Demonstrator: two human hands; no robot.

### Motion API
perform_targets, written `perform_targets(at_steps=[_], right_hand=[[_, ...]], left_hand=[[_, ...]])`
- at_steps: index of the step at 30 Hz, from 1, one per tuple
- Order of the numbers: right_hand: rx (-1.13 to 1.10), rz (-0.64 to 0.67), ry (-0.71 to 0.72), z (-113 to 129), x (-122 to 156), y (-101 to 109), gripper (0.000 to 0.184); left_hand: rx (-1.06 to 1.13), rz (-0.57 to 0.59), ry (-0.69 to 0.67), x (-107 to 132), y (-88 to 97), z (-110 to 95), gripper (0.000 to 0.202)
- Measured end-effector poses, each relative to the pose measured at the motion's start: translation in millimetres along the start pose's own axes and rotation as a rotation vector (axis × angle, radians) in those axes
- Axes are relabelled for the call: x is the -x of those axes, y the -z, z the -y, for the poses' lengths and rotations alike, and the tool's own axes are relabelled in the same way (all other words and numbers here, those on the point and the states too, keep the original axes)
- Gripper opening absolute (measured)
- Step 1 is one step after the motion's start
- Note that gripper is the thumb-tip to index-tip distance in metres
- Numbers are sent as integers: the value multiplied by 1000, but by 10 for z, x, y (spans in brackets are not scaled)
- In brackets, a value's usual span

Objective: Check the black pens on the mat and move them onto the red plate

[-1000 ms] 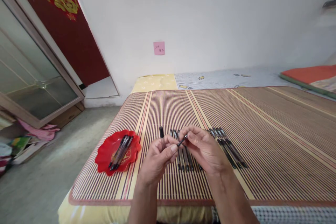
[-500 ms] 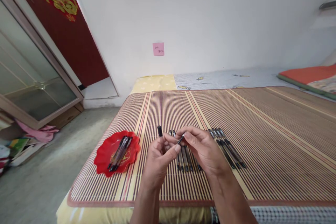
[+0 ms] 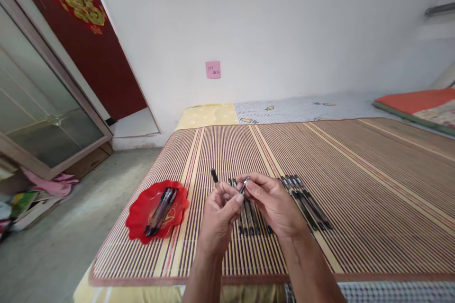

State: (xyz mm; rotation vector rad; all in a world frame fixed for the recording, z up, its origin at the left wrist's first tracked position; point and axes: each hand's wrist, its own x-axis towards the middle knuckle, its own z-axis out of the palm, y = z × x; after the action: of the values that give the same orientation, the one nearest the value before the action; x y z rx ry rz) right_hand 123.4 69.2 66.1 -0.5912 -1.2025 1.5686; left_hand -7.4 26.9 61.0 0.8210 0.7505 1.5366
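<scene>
My left hand [image 3: 220,213] is closed, with its thumb and forefinger pinching one end of a slim dark pen piece [image 3: 243,185]. A black pen cap [image 3: 213,175] pokes up from behind the same hand's fingers; whatever it sits on is hidden. At the pale upper tip of the slim piece, my right hand [image 3: 272,199] has thumb and forefinger pressed together. Below and behind both hands lies a row of black-ended pens [image 3: 251,220], partly covered by them. Several more pens [image 3: 309,203] lie side by side just right of my right hand.
A red scalloped plate [image 3: 137,215] at the left carries several pens [image 3: 161,213]. Everything rests on a striped bamboo mat [image 3: 355,175] over a bed. A pink note [image 3: 213,69] is stuck on the wall; a folded orange quilt [image 3: 419,103] lies at the far right.
The slim piece's upper end now shows a pale tip at my right fingertips. The black cap leans slightly more to the left. The camera view has shifted a little.
</scene>
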Motion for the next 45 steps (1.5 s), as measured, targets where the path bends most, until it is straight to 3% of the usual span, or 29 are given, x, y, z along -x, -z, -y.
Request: perform_targets(at_steps=[7, 10, 12, 16, 20, 33, 39, 45], right_hand=[[42, -54, 55, 30, -29, 0, 21], [3, -161, 107, 115, -17, 73, 23], [-44, -274, 191, 198, 0, 130, 21], [-110, -504, 444, 350, 45, 217, 12], [-59, -611, 589, 420, 78, 252, 11], [6, -566, 528, 423, 91, 259, 9], [27, -530, 486, 420, 104, 304, 10], [106, -343, 329, 324, 86, 314, 12]], left_hand=[[-116, 41, 38, 11, 20, 47, 36], [-269, 12, 42, 7, 61, 71, 51], [-402, 13, 29, -5, 81, 69, 60], [-572, 93, -5, -31, 82, 32, 58], [-615, 114, -5, -43, 84, 21, 57], [-673, 140, -21, -23, 90, -11, 51], [-805, 160, -120, -21, 140, -48, 42], [-779, 176, -121, 1, 81, -49, 36]])
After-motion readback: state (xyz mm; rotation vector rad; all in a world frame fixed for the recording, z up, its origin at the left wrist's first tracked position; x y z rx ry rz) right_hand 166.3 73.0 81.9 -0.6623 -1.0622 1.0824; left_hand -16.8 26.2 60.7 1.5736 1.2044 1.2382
